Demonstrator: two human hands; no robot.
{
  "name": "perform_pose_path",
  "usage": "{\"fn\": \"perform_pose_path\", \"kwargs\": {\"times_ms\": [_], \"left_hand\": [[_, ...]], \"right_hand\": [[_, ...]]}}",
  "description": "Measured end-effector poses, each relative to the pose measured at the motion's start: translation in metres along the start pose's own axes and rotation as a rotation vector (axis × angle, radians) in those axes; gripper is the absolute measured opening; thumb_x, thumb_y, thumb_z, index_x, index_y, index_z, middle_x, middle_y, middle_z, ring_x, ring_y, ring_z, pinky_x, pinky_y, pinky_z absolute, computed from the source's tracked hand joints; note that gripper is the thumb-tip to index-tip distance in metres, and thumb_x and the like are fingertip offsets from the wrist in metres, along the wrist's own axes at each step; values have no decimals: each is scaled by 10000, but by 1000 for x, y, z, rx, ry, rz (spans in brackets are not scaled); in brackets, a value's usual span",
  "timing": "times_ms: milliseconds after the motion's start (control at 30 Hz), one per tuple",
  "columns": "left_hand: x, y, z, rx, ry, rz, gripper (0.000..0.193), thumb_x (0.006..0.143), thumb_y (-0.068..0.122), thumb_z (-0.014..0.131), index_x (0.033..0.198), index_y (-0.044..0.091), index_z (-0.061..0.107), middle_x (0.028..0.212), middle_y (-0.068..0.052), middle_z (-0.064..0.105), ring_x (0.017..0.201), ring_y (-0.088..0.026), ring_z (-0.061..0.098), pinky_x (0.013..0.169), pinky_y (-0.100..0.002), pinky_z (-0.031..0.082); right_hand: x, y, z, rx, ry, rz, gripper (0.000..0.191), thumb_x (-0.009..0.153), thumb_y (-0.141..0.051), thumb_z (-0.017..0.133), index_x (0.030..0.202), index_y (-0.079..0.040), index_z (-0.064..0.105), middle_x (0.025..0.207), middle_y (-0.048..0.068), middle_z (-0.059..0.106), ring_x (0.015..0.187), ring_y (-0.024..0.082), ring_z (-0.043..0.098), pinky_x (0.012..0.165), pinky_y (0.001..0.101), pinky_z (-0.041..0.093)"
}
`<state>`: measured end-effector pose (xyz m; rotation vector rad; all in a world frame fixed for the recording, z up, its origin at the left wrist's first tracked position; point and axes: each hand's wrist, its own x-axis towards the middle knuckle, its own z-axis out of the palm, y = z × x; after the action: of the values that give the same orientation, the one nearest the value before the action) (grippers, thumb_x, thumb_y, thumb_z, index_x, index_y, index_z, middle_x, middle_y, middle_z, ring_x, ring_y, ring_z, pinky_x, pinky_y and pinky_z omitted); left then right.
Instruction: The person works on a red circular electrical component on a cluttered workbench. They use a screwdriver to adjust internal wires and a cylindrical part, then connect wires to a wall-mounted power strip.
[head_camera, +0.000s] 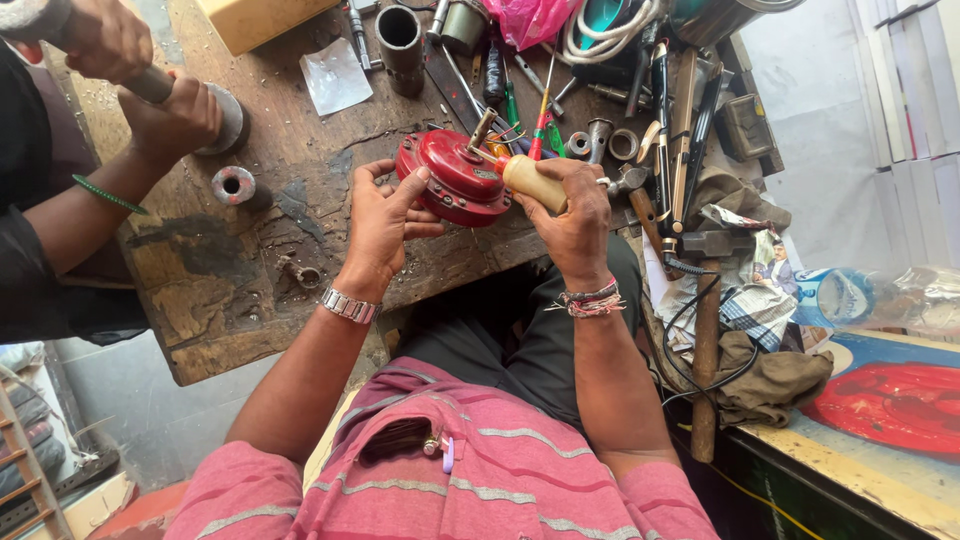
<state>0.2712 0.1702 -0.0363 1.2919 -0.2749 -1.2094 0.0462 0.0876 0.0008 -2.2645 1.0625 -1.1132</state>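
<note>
Right hand is clamped around the pale wooden handle of a tool, whose tip is pressed against the side of a round red motor housing. Left hand has its fingers spread and curved against the near left side of the housing, bracing it rather than fully closing on it. The housing sits tilted at the near edge of the worn wooden desk, close to its right corner, with a short metal shaft sticking up from its far side.

By the look of it, the step in hand is working at the seam or a fastener on the housing. Whether the tip is seated cannot be told, as the hand hides it. The next move would call for a steady brace from the left hand and controlled force along the tool, so the tip does not slip toward the bracing fingers.

At the far left corner, another person's hands grip a grey metal cylinder. Loose tools crowd the far right edge, and a hammer lies beside them.
</note>
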Motion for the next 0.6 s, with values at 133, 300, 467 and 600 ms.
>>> {"fn": "perform_pose_path", "kwargs": {"times_ms": [133,300,467,600], "left_hand": [[0,0,-1,-7,-4,0,655,916,217,749,1357,-3,318,958,-157,665,602,-204,714,491,-348,640],[2,0,0,-14,1,-10,649,909,216,747,1350,3,322,940,-152,667,585,-199,703,480,-346,634],[1,1,0,-2,2,3,637,917,216,752,1351,-6,341,952,-147,670,588,-186,700,481,-339,634],[-1,5,1,-1,5,-6,643,911,209,749,1353,-5,334,941,-162,670,578,-190,697,482,-343,637]], "right_hand": [[0,-1,-1,-16,-5,-7,453,769,-74,944,1136,-78,678,1133,75,706,1058,274,646,927,390,533],[2,-2,-1,-21,0,-21,464,764,-79,941,1145,-75,676,1132,79,702,1061,283,645,931,401,530],[-2,2,-1,-16,8,-4,460,766,-82,944,1137,-79,672,1129,78,705,1050,277,649,920,392,536],[-10,22,3,137,49,207,449,810,-141,936,1160,-73,663,1108,63,709,994,189,679,878,321,567]]}}
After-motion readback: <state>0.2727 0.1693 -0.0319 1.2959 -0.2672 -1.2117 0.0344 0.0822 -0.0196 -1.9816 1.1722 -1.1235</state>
